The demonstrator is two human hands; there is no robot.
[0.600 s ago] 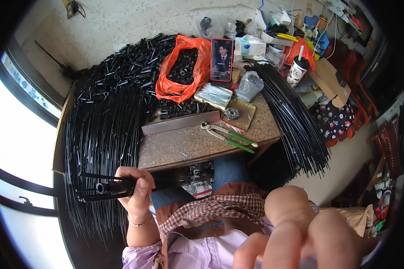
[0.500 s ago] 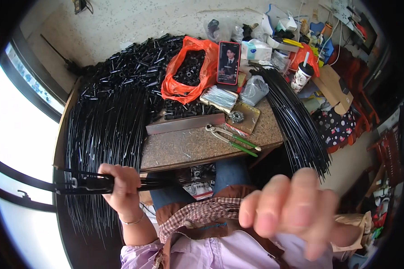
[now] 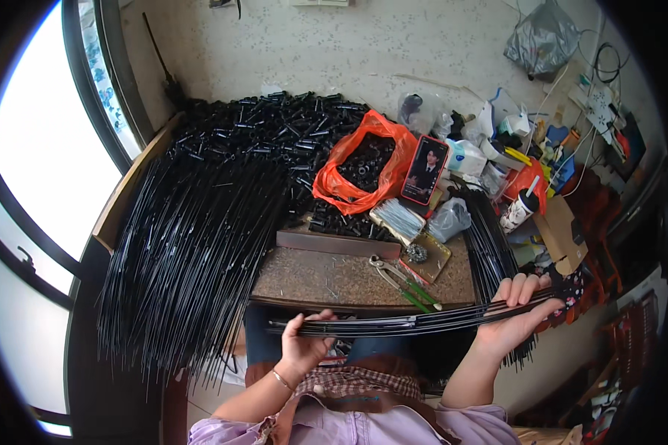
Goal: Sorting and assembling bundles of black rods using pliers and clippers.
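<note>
A slim bundle of thin black rods (image 3: 412, 325) stretches level across my lap, just off the table's front edge. My left hand (image 3: 304, 340) is closed around its left end, thumb on the near side. Towards the right end, my right hand (image 3: 523, 300) grips the same bundle with its fingers curled over it. On the left of the table (image 3: 312, 285) lies a thick spread of similar rods (image 3: 185, 259), their ends hanging over the edge. Another sheaf of rods (image 3: 488, 237) rests at the right, partly hidden behind my right hand and the bundle.
Green-handled pincers (image 3: 404, 285) and a flat metal bar (image 3: 338, 244) lie near the front. Behind them are an orange plastic bag (image 3: 336, 194), a phone (image 3: 426, 170) and a heap of short black tubular parts (image 3: 274, 137). A patterned cup with a straw (image 3: 517, 213) stands right.
My left hand has moved right from beside the left rods, bringing the bundle across my lap. My right hand, formerly raised and empty, now grips the bundle. The view has shifted.
</note>
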